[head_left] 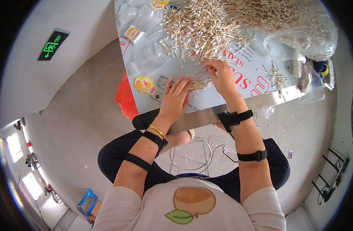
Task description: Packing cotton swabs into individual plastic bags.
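Note:
On the table edge, my left hand (175,96) is curled over a small bundle of cotton swabs (200,84), fingers on the far side and thumb on the near side. The swab heads stick out toward my right. Just beyond that bundle, my right hand (223,79) pinches a cotton swab (199,72) between thumb and fingertips, its far end reaching toward my left fingers. A large loose heap of cotton swabs (207,29) lies on the table beyond both hands. How many swabs sit under my left palm is hidden.
Yellow-and-white labels (145,85) and clear plastic packs (147,59) lie at the table's left. A clear bag of swabs (311,32) stands far right, near a few loose swabs (276,79). A red bag (126,98) hangs by the left edge. A wire stool (190,154) is below.

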Action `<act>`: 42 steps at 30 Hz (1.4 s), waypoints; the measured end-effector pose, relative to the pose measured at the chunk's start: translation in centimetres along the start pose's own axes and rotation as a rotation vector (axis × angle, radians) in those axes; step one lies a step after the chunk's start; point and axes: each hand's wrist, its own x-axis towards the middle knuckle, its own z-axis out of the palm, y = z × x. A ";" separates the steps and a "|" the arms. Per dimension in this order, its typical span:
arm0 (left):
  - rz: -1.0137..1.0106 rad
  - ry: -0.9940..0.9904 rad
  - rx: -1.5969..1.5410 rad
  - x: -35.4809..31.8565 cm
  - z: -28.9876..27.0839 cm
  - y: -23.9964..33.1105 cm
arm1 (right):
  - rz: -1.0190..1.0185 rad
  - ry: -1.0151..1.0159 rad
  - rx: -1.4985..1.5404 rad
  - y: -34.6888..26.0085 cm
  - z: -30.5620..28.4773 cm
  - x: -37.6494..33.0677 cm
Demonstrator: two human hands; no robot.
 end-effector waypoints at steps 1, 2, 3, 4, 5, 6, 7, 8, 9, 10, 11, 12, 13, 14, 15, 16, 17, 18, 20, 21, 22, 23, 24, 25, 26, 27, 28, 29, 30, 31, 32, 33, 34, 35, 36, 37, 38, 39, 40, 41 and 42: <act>-0.040 0.027 -0.050 -0.2 -0.1 -0.3 | -0.001 -0.002 0.004 -0.3 -0.1 0.0; -0.079 0.055 -0.100 -0.4 -0.1 -0.5 | 0.032 0.025 0.005 -0.6 -0.4 -0.1; -0.081 0.055 -0.099 -0.5 -0.2 -0.5 | 0.065 0.051 0.003 -0.7 -0.6 -0.4; -0.109 0.088 -0.129 -0.5 -0.2 -0.5 | 0.064 0.049 0.004 -0.6 -0.6 -0.9; -0.137 0.122 -0.160 -0.5 -0.2 -0.5 | -0.060 0.079 -0.021 -0.5 -0.5 -1.5; -0.137 0.123 -0.162 -0.3 -0.1 -0.2 | -0.185 0.110 -0.050 -0.4 -0.5 -2.2; -0.086 0.082 -0.087 0.0 0.2 0.2 | -0.185 0.110 -0.052 -0.3 -0.4 -2.9; -0.035 0.040 -0.011 0.3 0.4 0.7 | -0.191 0.113 -0.045 -0.3 -0.2 -3.6; -0.034 0.040 -0.014 0.7 0.8 1.3 | -0.195 0.116 -0.038 0.0 0.1 -4.3; -0.013 0.003 -0.036 1.2 1.2 2.1 | -0.178 0.066 -0.015 0.4 0.3 -4.8; 0.008 -0.034 -0.058 1.6 1.6 2.8 | -0.176 0.067 -0.018 0.7 0.7 -5.5; 0.000 -0.050 0.006 2.0 2.1 3.0 | -0.176 0.041 0.015 0.2 1.4 -6.1; -0.002 -0.052 0.008 2.1 2.2 2.6 | -0.177 0.014 0.049 -0.6 2.0 -6.5; -0.028 -0.046 0.060 2.3 2.4 2.2 | -0.162 -0.019 0.133 -1.2 2.4 -6.7; -0.051 -0.037 0.111 2.7 2.5 2.0 | -0.162 -0.018 0.132 -1.4 2.1 -6.8; -0.075 -0.047 0.115 2.9 2.4 1.6 | -0.126 0.013 0.146 -1.6 1.7 -6.7; -0.075 -0.047 0.116 3.0 2.4 1.6 | -0.090 0.044 0.162 -1.6 1.5 -6.7; -0.080 -0.040 0.096 3.1 2.3 1.7 | -0.088 0.047 0.161 -1.2 1.2 -6.7; -0.083 -0.034 0.077 3.6 2.2 2.1 | 0.002 0.131 0.105 -0.2 0.4 -6.8; -0.113 -0.023 0.083 3.9 2.4 2.4 | 0.003 0.133 0.104 0.1 0.3 -6.9; -0.144 -0.012 0.090 4.1 2.5 2.6 | -0.011 0.128 0.089 0.4 0.4 -7.0; -0.144 -0.012 0.091 4.1 2.4 2.7 | -0.025 0.123 0.073 0.7 0.5 -7.1; -0.148 -0.009 0.105 3.8 2.5 2.8 | -0.026 0.122 0.076 0.6 0.6 -7.1; -0.154 -0.007 0.120 3.5 2.5 2.8 | -0.054 0.131 0.061 0.5 0.9 -7.1; -0.158 -0.008 0.125 3.0 2.5 3.1 | -0.083 0.139 0.048 0.3 1.1 -7.1; -0.147 -0.035 0.113 2.3 2.5 3.5 | -0.086 0.136 0.057 0.3 1.3 -7.2; -0.137 -0.062 0.103 1.9 2.5 3.8 | -0.113 0.147 -0.002 0.6 1.3 -7.3; -0.144 -0.063 0.112 1.9 2.7 4.0 | -0.140 0.158 -0.059 0.8 1.2 -7.4; -0.153 -0.054 0.111 2.3 2.8 4.3 | -0.132 0.164 -0.095 1.0 1.2 -7.4; -0.161 -0.045 0.107 2.6 2.9 4.5 | -0.141 0.162 -0.086 1.2 1.2 -7.4; -0.172 -0.039 0.126 2.8 2.9 4.7 | -0.145 0.168 -0.097 1.3 1.3 -7.5; -0.177 -0.035 0.133 2.7 2.8 4.7 | -0.147 0.175 -0.112 1.3 1.3 -7.5; -0.188 -0.046 0.138 2.5 2.7 4.8 | -0.149 0.172 -0.123 1.2 1.5 -7.5; -0.197 -0.057 0.143 2.3 2.6 4.9 | -0.155 0.172 -0.120 1.1 1.8 -7.4; -0.194 -0.055 0.141 2.1 2.6 5.0 | -0.155 0.177 -0.130 1.1 1.9 -7.4; -0.200 -0.022 0.090 1.7 2.4 5.1 | -0.155 0.181 -0.141 1.1 1.9 -7.4; -0.206 0.010 0.038 1.3 2.3 5.1 | -0.154 0.184 -0.145 1.2 1.8 -7.4; -0.200 0.009 0.035 1.0 1.9 4.9 | -0.151 0.183 -0.140 1.1 1.7 -7.5; -0.214 0.029 0.028 0.5 1.4 4.6 | -0.148 0.181 -0.136 1.1 1.6 -7.6; -0.227 0.048 0.019 0.3 1.0 4.3 | -0.143 0.185 -0.141 1.2 1.5 -7.6; -0.209 0.029 0.041 -0.1 0.9 3.9 | -0.154 0.184 -0.137 1.0 1.4 -7.5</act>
